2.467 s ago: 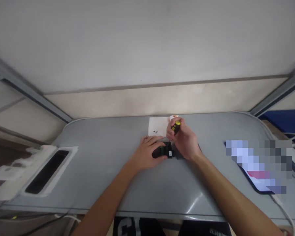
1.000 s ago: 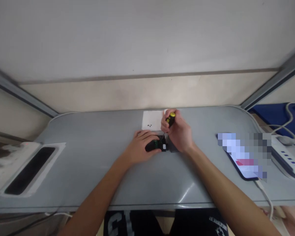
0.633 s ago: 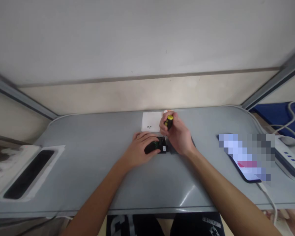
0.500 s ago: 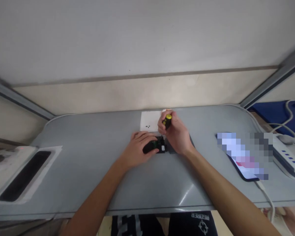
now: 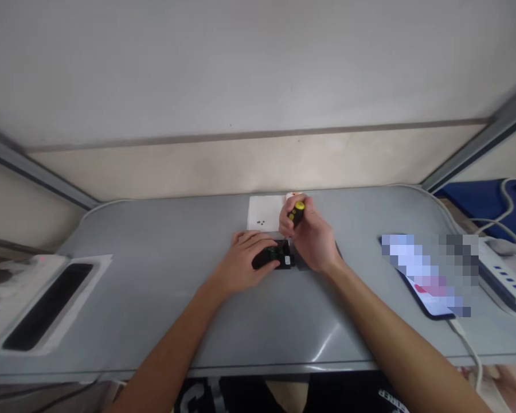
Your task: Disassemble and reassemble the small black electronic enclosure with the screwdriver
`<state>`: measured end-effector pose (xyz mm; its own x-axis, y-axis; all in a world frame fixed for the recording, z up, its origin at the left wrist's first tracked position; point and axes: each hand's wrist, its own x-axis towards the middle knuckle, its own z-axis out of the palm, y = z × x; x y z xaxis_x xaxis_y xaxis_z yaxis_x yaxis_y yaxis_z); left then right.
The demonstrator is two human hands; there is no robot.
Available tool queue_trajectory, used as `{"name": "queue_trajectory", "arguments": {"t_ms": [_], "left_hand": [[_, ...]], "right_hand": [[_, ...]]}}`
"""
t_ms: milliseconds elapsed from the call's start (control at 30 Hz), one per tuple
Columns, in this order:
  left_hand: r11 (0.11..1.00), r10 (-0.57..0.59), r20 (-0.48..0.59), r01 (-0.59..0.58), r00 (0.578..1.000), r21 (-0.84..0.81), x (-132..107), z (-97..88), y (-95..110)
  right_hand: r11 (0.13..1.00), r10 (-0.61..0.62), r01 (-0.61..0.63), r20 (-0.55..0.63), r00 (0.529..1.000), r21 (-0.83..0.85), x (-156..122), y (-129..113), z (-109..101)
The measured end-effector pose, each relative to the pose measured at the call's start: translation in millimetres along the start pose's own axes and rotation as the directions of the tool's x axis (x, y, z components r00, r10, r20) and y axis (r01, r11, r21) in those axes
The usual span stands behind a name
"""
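My left hand [image 5: 246, 261] is wrapped over a small black device [image 5: 284, 261] that lies on the grey table, with green circuitry and a little white label showing. Its fingers and thumb grip the device from two sides. In my right hand [image 5: 312, 235] is a screwdriver [image 5: 297, 212] with a black and yellow handle, held roughly upright. The screwdriver's tip is hidden, so whether it touches the device cannot be seen. Behind my hands, several tiny dark screw-like pieces [image 5: 260, 222] rest on a white sheet of paper [image 5: 264, 206]. A dark flat piece [image 5: 303, 264] lies partly under my right hand.
A lit phone [image 5: 421, 281] with a white cable [image 5: 466, 341] lies on the right, beside a white power strip [image 5: 505, 275]. At the left, a black flat object [image 5: 47, 307] rests on white material. A wall [image 5: 189, 166] closes off the table's back.
The whole view has shifted slightly. Both hands keep their grips on the device and the screwdriver; the screwdriver handle looks tilted a little more to the right.
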<state>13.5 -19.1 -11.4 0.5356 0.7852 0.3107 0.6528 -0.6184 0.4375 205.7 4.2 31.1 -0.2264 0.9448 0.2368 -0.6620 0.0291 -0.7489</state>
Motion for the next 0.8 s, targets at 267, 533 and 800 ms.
{"name": "queue_trajectory", "arguments": {"t_ms": [267,533,800], "left_hand": [[1.0,0.005,0.004,-0.005,1.0,0.0,-0.8,-0.3,-0.7],[1.0,-0.011,0.02,0.011,1.0,-0.002,-0.9,-2.0,0.4],[1.0,-0.006,0.015,0.006,1.0,-0.006,-0.7,-1.5,0.5]], "right_hand": [[1.0,-0.001,0.001,-0.02,1.0,-0.01,0.6,0.9,-3.2],[1.0,0.001,-0.001,-0.015,1.0,-0.027,0.9,0.5,-1.4],[0.999,0.005,-0.005,-0.006,1.0,-0.032,0.2,0.1,-0.9]]}}
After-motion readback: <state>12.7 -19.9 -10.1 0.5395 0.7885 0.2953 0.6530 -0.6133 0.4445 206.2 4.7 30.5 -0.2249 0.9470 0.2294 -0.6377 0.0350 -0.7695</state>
